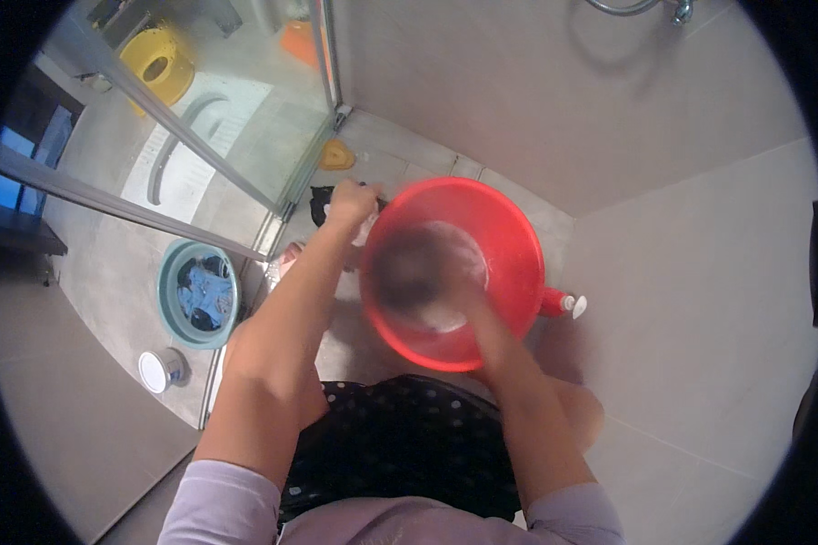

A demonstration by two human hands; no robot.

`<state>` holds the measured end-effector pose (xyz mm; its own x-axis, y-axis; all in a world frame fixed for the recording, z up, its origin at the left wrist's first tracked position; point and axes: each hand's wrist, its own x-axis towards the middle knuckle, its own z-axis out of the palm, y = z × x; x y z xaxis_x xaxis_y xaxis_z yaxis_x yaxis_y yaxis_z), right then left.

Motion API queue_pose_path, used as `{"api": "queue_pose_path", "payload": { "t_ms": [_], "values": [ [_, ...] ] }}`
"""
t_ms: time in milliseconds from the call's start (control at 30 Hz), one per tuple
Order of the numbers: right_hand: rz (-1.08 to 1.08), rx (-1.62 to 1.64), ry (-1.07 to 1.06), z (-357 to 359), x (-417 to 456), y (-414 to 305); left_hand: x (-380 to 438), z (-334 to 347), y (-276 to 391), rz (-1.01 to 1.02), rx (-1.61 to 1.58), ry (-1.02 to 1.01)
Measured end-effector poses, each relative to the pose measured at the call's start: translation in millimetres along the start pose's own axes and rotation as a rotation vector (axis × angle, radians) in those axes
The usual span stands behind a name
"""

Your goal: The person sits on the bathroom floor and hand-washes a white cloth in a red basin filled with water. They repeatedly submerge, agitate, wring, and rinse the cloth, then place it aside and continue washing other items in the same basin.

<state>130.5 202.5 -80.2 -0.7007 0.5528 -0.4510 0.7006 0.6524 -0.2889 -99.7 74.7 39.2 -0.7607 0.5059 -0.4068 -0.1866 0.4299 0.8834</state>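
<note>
A large round red plastic tub (pixel 511 252) stands on the tiled floor before me, with whitish suds low inside it. My right hand (pixel 460 286) reaches into the tub and is blurred. Beside it is a dark blurred thing (pixel 409 269), seemingly wet cloth; whether my fingers grip it I cannot tell. Just outside the tub's left rim is my left hand (pixel 356 203), its fingers bent near a black item (pixel 320 204) on the floor and something pale and soapy below it. What my left fingers hold is not clear.
A red pump bottle (pixel 553 302) is against the tub's right side. A yellow object (pixel 337 155) lies near the glass door's corner. Beyond the door track (pixel 269 235) are a teal basin (pixel 165 306) of blue and dark clothes, a white-lidded bucket (pixel 155 371), a squat toilet and a yellow stool (pixel 177 71).
</note>
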Motion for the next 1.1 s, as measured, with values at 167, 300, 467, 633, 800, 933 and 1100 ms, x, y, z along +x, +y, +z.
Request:
{"api": "queue_pose_path", "payload": {
  "t_ms": [167,300,467,633,800,933,1100],
  "values": [
    [-0.087,-0.15,-0.12,-8,-32,-54,-64,-20,60,0.111,-0.326,-0.256],
    [-0.133,0.221,-0.158,-24,-26,-26,-97,-27,87,0.156,-0.538,-0.306],
    [-0.441,0.53,0.332,-54,-40,-2,-74,16,26,-0.032,-0.554,-0.297],
    [-0.345,0.822,0.279,-184,-145,-96,-74,66,-48,-0.285,-0.61,-0.354],
    [-0.402,1.098,0.499,-181,-171,-124,-99,103,-24,-0.26,-0.614,-0.524],
    [-0.41,0.85,0.659,-117,-191,-164,-55,82,-22,-0.375,-0.987,-0.639],
    [-0.091,0.709,0.606,-117,-123,-164,5,89,-56,-0.015,-0.635,-0.257]
  ]
}}
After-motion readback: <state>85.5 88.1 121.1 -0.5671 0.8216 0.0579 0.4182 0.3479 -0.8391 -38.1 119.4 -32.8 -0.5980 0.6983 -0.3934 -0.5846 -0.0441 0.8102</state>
